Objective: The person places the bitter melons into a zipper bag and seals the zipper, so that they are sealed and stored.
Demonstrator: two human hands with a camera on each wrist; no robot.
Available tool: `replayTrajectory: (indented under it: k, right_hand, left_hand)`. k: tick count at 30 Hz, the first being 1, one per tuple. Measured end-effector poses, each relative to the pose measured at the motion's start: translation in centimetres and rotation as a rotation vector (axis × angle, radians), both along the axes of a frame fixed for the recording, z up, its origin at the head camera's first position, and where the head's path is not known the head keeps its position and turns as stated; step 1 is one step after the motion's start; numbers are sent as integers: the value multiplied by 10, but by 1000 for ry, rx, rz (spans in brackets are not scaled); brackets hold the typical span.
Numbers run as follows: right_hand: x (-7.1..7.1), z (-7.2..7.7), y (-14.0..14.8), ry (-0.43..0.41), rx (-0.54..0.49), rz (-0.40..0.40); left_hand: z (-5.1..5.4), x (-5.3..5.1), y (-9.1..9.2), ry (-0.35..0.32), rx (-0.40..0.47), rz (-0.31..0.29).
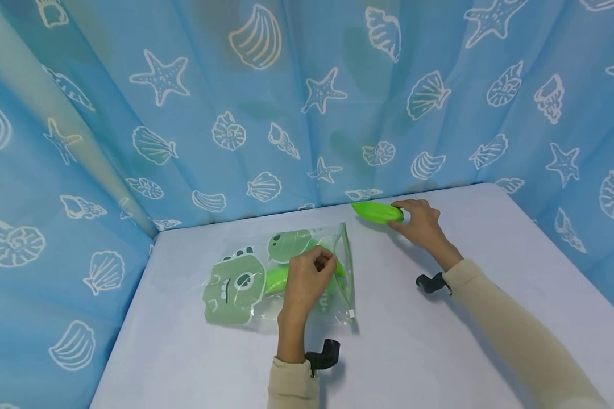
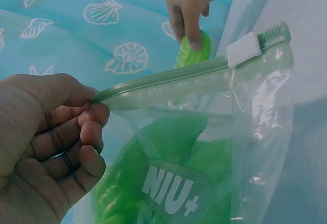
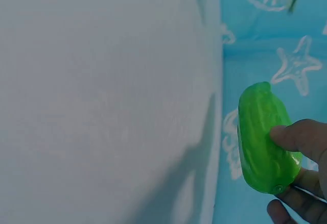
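A clear zip bag with green cartoon prints (image 1: 235, 289) lies on the table, bright green items (image 2: 168, 137) inside it. The left hand (image 1: 308, 278) pinches the green zip edge of its mouth between thumb and index finger; in the left wrist view the other fingers are curled loosely. A white slider (image 2: 243, 49) sits near the far end of the zip. To the right of the bag, the right hand (image 1: 420, 224) holds a bright green, ridged, elongated object (image 3: 265, 142) by its rounder end, thumb on one side and fingers on the other.
The white-covered table (image 1: 184, 363) meets a blue curtain (image 1: 194, 113) with white shell and starfish prints at its back and sides. Black wrist-worn camera mounts show at both sleeves.
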State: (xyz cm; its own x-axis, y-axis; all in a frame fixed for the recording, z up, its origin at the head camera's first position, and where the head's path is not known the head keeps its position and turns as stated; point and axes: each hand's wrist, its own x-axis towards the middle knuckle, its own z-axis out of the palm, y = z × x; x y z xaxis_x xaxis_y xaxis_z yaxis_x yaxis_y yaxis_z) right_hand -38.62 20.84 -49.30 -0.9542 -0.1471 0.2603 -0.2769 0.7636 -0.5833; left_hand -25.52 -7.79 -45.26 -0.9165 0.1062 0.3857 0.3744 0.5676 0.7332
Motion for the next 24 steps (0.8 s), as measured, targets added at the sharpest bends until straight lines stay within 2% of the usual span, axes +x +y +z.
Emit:
replayTrajectory:
  k: [4, 10, 17, 20, 24]
  right_hand:
    - [21, 5, -1, -5, -36, 32]
    - [50, 10, -1, 32, -60, 74]
    - [71, 8, 5, -8, -116, 61]
    - [78, 3, 2, -19, -114, 91]
    - [86, -2, -7, 19, -117, 147]
  left_hand:
    - [1, -1, 0, 9, -5, -5]
    - [1, 0, 1, 14, -10, -4]
    - [3, 0, 2, 28, -11, -3]
    - [4, 1, 3, 22, -14, 1]
    - [3, 1, 2, 14, -16, 2]
